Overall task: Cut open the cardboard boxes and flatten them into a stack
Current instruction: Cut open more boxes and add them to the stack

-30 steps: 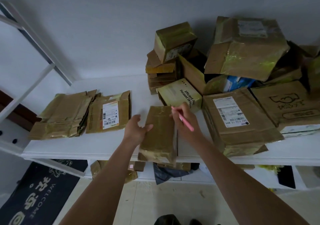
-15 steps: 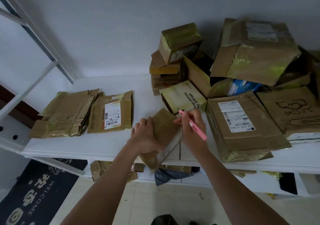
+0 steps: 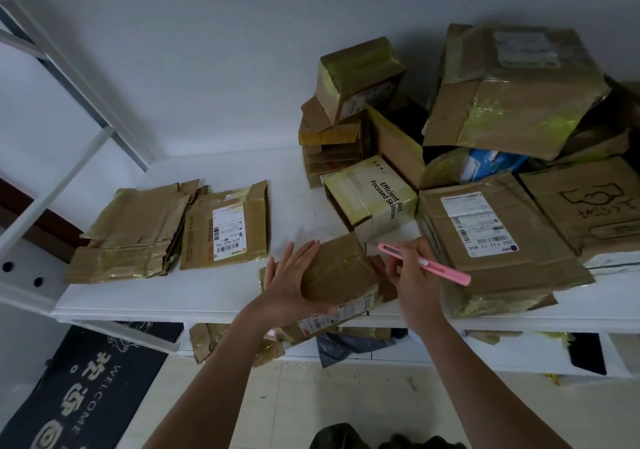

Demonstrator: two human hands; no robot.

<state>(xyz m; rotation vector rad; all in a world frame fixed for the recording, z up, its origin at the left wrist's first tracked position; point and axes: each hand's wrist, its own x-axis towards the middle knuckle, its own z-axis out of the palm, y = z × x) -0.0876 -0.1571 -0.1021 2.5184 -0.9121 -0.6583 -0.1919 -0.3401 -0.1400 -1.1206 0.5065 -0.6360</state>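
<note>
A small taped cardboard box [image 3: 341, 270] lies tilted at the front edge of the white shelf [image 3: 221, 296]. My left hand [image 3: 291, 284] holds its left side, fingers straight along the top and thumb under the near edge. My right hand [image 3: 412, 275] grips a pink utility knife [image 3: 424, 263] and touches the box's right end. Two flattened piles [image 3: 138, 232] [image 3: 227, 227] lie side by side on the shelf's left part.
A heap of unopened boxes [image 3: 502, 102] fills the shelf's right half, with a labelled box [image 3: 491, 241] right beside my right hand and a white printed box [image 3: 372, 199] behind the small one. Cardboard scraps sit on the lower shelf [image 3: 242, 341]. A dark welcome mat [image 3: 79, 389] lies on the floor.
The small box has been turned from lying lengthwise to a tilted, crosswise pose. My left hand shifted from its left edge onto its top. The knife swung out to the right.
</note>
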